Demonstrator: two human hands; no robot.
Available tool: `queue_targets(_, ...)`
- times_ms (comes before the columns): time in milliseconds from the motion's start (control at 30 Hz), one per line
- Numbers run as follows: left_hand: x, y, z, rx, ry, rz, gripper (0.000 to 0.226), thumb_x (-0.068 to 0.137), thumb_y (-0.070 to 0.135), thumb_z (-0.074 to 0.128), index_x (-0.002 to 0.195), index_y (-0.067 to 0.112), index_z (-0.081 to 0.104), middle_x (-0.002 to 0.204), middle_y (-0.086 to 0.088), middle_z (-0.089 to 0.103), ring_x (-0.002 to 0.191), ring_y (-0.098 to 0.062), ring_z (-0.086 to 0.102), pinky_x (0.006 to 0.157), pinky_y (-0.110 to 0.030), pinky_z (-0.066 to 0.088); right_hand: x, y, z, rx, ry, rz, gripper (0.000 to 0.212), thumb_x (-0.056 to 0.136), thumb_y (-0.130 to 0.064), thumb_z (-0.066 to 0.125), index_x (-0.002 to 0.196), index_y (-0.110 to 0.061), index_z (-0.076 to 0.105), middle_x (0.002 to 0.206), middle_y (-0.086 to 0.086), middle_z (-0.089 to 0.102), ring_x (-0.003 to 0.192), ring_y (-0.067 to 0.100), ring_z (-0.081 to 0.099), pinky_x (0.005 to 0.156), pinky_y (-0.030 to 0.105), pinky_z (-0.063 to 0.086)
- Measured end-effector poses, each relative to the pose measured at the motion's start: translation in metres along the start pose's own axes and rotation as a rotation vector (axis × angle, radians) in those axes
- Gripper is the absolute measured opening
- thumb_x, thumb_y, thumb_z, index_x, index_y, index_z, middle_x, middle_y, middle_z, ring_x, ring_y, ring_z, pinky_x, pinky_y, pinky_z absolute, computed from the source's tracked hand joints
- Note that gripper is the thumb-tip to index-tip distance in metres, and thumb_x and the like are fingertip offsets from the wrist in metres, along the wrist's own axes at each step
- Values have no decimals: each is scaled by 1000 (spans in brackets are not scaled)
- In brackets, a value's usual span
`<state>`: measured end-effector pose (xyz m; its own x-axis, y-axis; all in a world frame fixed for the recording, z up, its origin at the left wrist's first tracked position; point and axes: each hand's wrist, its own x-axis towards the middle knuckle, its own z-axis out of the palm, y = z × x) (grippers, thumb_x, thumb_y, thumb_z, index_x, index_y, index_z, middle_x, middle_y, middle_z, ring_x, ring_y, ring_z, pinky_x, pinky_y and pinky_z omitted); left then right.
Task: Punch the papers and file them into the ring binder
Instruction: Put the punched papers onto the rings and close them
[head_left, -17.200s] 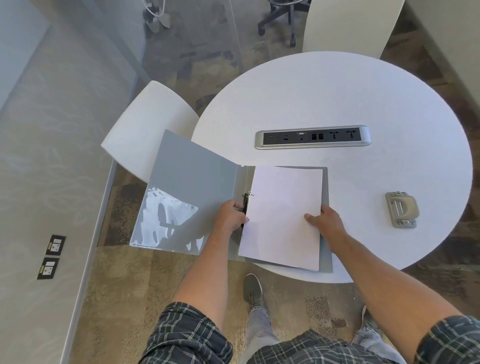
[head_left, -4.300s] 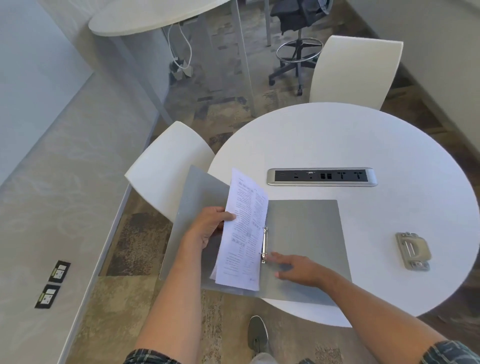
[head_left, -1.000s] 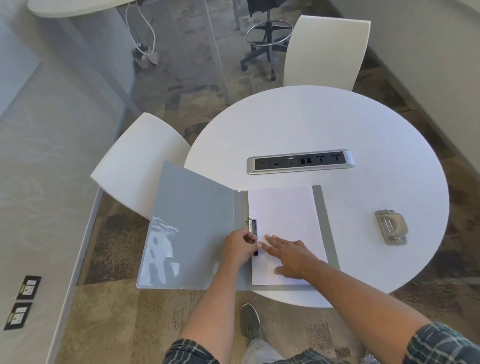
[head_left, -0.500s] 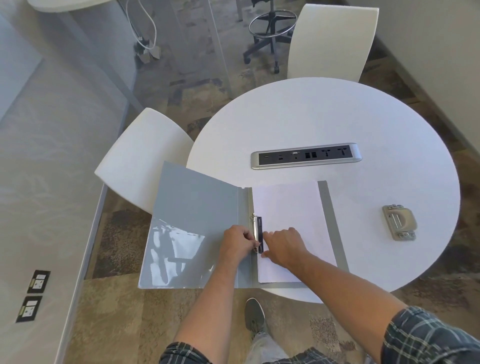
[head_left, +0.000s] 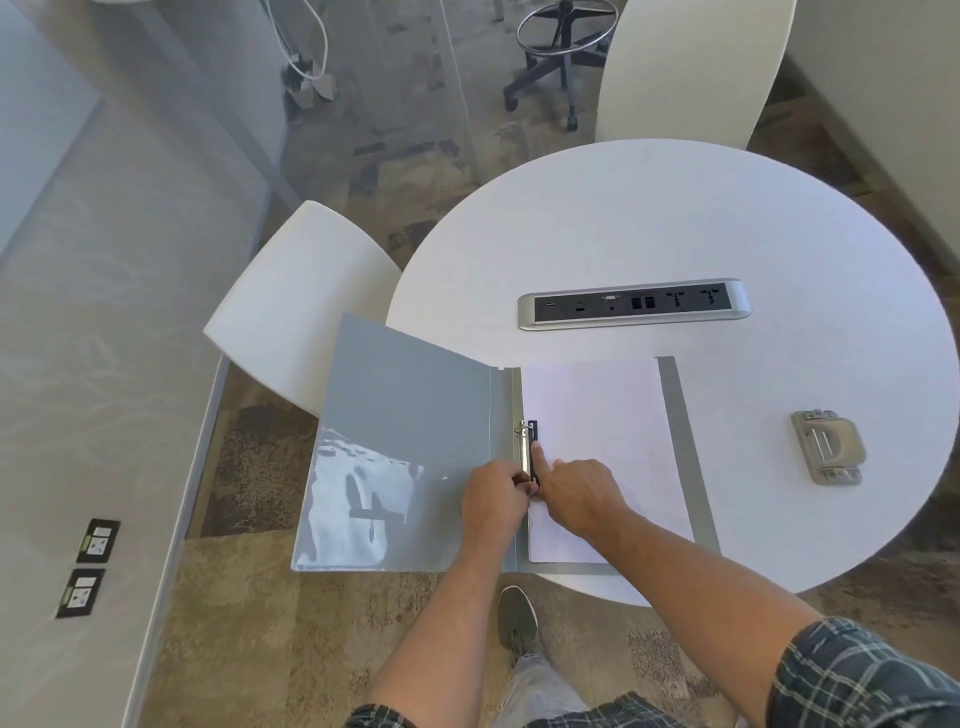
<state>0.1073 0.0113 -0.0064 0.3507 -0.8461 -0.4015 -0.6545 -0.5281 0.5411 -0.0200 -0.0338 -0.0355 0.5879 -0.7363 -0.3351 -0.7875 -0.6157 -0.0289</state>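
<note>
- Both hands have closed in on the ring mechanism (head_left: 529, 457) since a second ago; the papers (head_left: 602, 447) now lie flat beside it in the ring binder (head_left: 410, 415).
- Left hand (head_left: 493, 501) fingers curl around the mechanism; right hand (head_left: 576, 493) presses it with one straight finger, probably snapping the rings closed.

My forearms are bare from the elbow down to my left hand (head_left: 496, 499) and right hand (head_left: 582, 499). My shirt is a dark blue-green plaid with thin pale lines, its short right sleeve (head_left: 872, 675) ending above the elbow. I wear light grey trousers (head_left: 540, 686) and a grey slip-on shoe (head_left: 517, 618) with a pale sole edge.
</note>
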Motion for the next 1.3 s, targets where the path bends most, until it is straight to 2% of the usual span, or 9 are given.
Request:
queue_targets(133, 3, 2, -3, 77, -28, 21, 6, 88, 18, 72, 87, 23, 72, 73, 10, 66, 74, -15, 65, 65, -30, 54, 5, 3, -4, -2, -20, 6, 67, 107, -38, 41, 163, -12, 15, 88, 4, 63, 74, 28, 62, 56, 35, 36)
queue_targets(367, 13, 2, -5, 196, -105, 124, 42, 83, 11, 67, 119, 33, 67, 92, 2, 69, 88, -22, 67, 72, -39, 59, 2, 16, -16, 27, -31, -8, 74, 102, -61, 41, 162, -23, 19, 96, 5, 73, 88, 27, 70, 64, 33, 41)
queue_targets(533, 19, -2, -5, 254, -182, 147, 75, 88, 10, 67, 152, 38, 40, 114, -4, 65, 106, -26, 64, 82, -39, 56, 2, 22, -19, -1, -65, -45, 70, 103, -56, 44, 162, -27, 20, 100, 7, 72, 93, 29, 69, 67, 35, 41)
queue_targets(700, 21, 3, -6, 349, -193, 192, 56, 86, 7, 68, 134, 33, 57, 110, -5, 65, 102, -27, 65, 78, -38, 56, 9, 23, -26, -86, -94, -108, 58, 104, -51, 46, 155, -27, 34, 91, 3, 66, 91, 28, 69, 64, 34, 40)
queue_targets(833, 21, 8, -7, 381, -225, 212, 48, 86, 10, 67, 128, 33, 58, 110, -4, 64, 102, -26, 64, 79, -39, 56, 15, 20, -28, -38, -131, -68, 46, 103, -55, 46, 135, -24, 56, 65, -3, 37, 79, 27, 62, 65, 33, 41)
queue_targets(967, 23, 8, -13, 374, -279, 219, 50, 86, 10, 65, 127, 38, 57, 113, -3, 65, 106, -26, 64, 84, -45, 58, 9, 16, -17, -32, -81, -73, 60, 103, -62, 38, 148, -23, 43, 63, -2, 35, 71, 27, 56, 62, 33, 40)
queue_targets(1067, 25, 6, -14, 423, -312, 229, 55, 89, 10, 63, 138, 33, 54, 117, -7, 63, 108, -28, 62, 87, -45, 57, 8, 15, -16, -51, -68, -82, 61, 103, -61, 38, 150, -21, 40, 64, -2, 38, 79, 27, 66, 54, 31, 34)
queue_targets(1200, 24, 6, -13, 448, -295, 248, 42, 88, 5, 59, 125, 26, 64, 106, -7, 65, 97, -27, 64, 79, -41, 57, 10, 10, -11, -131, -53, -93, 47, 108, -33, 40, 152, -15, 40, 71, -3, 50, 73, 26, 62, 45, 31, 21)
queue_targets(1300, 18, 7, -11, 437, -226, 199, 23, 89, 7, 60, 107, 19, 69, 99, -7, 71, 88, -28, 67, 69, -36, 53, 8, 8, -11, -162, -62, -91, 54, 106, -19, 40, 158, -9, 29, 75, -1, 56, 66, 23, 61, 45, 32, 21)
